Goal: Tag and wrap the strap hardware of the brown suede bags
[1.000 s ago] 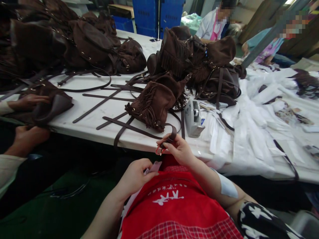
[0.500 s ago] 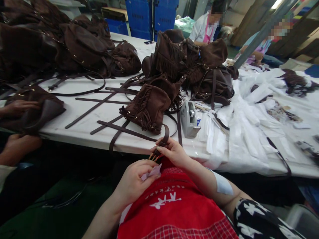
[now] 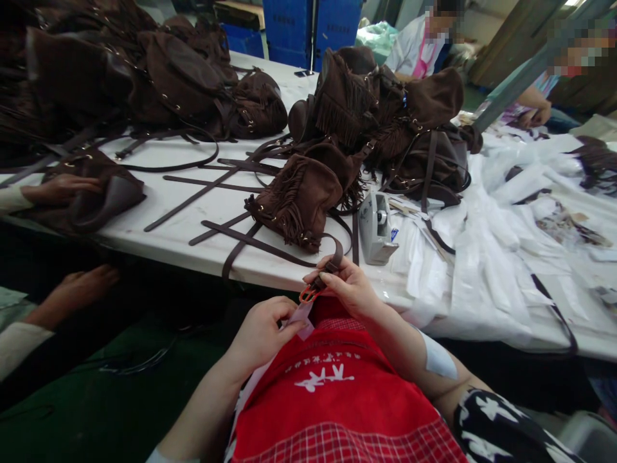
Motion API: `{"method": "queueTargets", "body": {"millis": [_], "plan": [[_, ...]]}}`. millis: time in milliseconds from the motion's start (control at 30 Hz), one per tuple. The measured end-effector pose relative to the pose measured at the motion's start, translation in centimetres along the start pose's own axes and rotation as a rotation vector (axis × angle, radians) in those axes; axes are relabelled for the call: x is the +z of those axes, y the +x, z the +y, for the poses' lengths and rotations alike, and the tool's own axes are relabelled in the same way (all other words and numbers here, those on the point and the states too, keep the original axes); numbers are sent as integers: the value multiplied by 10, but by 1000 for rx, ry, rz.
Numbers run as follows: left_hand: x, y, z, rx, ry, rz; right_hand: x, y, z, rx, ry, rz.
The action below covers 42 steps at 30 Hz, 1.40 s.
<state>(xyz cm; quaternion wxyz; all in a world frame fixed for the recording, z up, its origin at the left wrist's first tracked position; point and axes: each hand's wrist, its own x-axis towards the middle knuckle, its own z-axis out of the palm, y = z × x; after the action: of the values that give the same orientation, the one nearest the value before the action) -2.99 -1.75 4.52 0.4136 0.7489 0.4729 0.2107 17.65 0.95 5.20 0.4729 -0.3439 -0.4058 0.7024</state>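
Observation:
My right hand (image 3: pixel 348 283) pinches a dark brown leather strap (image 3: pixel 332 254) close to its metal buckle (image 3: pixel 310 294). In my left hand (image 3: pixel 265 331) is a small piece of pale pink paper or film (image 3: pixel 303 320), held between thumb and fingers right at the buckle. Whether the piece is attached to the buckle I cannot tell. Behind my hands, a fringed brown bag (image 3: pixel 299 199) lies near the table's front edge, and the strap loops up toward it.
A grey tape dispenser (image 3: pixel 378 228) stands right of the fringed bag. White plastic wrapping (image 3: pixel 486 257) covers the right side. More brown bags (image 3: pixel 183 77) are heaped behind. At left, a co-worker's hand (image 3: pixel 72 186) rests on another bag; a second hand (image 3: pixel 72 292) hangs below the table edge.
My view has shifted slightly left. The buckle now shows more clearly between my hands, with the pink piece against it. At left, the co-worker's lower hand has moved away from the bag.

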Motion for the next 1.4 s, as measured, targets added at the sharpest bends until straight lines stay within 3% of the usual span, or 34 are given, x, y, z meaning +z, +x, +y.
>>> {"method": "queueTargets", "body": {"millis": [300, 533, 767, 900, 1133, 1400], "plan": [[0, 6, 3, -15, -83, -11, 0, 1, 4, 12, -104, -67], [8, 6, -10, -137, -314, -63, 0, -1, 3, 63, -170, -68], [13, 8, -18, -138, -358, -76, 0, 0, 1, 47, -277, -109], [16, 9, -18, -134, -463, -84, 0, 0, -1, 92, -252, -69], [15, 4, -8, -81, -420, -86, 2, 2, -3, 150, -273, -1], [17, 5, -8, -96, -608, -156, -2, -1, 5, 168, -301, -34]]}}
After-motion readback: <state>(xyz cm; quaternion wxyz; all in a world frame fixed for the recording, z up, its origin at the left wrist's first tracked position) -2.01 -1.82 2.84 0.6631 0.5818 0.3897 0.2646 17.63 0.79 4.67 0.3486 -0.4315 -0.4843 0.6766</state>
